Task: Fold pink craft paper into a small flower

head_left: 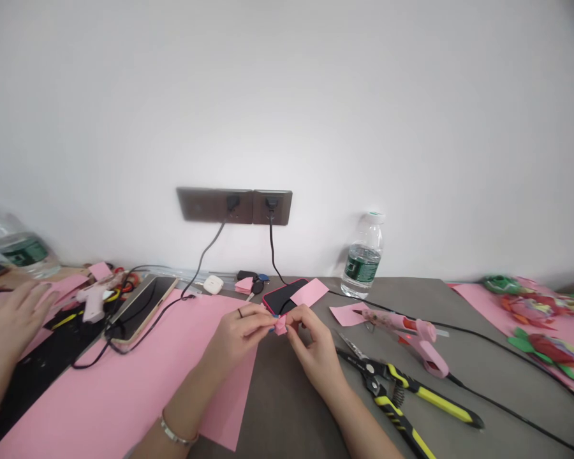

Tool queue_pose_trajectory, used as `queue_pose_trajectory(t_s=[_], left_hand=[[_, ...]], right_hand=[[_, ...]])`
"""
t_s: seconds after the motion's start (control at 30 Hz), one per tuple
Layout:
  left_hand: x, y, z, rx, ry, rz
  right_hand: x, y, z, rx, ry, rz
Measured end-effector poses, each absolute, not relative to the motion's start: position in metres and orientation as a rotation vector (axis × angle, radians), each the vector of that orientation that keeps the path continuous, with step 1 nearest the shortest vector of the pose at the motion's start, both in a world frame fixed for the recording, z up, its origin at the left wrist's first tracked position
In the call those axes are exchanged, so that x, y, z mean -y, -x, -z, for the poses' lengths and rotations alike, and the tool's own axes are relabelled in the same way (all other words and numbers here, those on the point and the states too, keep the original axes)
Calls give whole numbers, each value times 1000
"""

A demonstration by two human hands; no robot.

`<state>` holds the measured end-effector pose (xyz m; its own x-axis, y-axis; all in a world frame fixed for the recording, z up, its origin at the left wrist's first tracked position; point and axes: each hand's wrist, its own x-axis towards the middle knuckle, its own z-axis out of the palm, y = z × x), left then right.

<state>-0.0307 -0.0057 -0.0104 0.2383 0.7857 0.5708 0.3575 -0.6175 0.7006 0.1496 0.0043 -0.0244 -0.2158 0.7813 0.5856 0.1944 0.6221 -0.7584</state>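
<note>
In front of me, my left hand [236, 335] and my right hand [313, 338] pinch a small folded piece of pink paper [280, 326] between their fingertips. A little blue shows beside it, too small to make out. Just behind my fingers lies a dark phone in a red case [282, 298], partly covered by a pink paper strip [310, 292]. To the right of my right hand are pruning shears [373, 376] with black and yellow handles, their blades pointing toward the wall. A pink hot glue gun [402, 328] lies beyond them, its nozzle over another pink paper strip [347, 314].
A large pink sheet [162, 376] spreads under my left forearm. A water bottle [362, 258] stands by the wall. Cords run from the wall sockets [236, 206]. Paper flowers [550, 347] lie far right. At left are another phone [143, 309], a second glue gun [94, 299] and another person's hand [14, 325].
</note>
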Motion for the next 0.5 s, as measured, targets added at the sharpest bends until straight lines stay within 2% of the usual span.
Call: queue_pose_trajectory(t_s=[0.3, 0.5], left_hand=[[9, 23, 0, -1002, -1218, -1249], [9, 18, 3, -893, -1041, -1173]], right_hand=[[0, -151, 22, 1695, 713, -488], [1, -151, 21, 1708, 710, -409]])
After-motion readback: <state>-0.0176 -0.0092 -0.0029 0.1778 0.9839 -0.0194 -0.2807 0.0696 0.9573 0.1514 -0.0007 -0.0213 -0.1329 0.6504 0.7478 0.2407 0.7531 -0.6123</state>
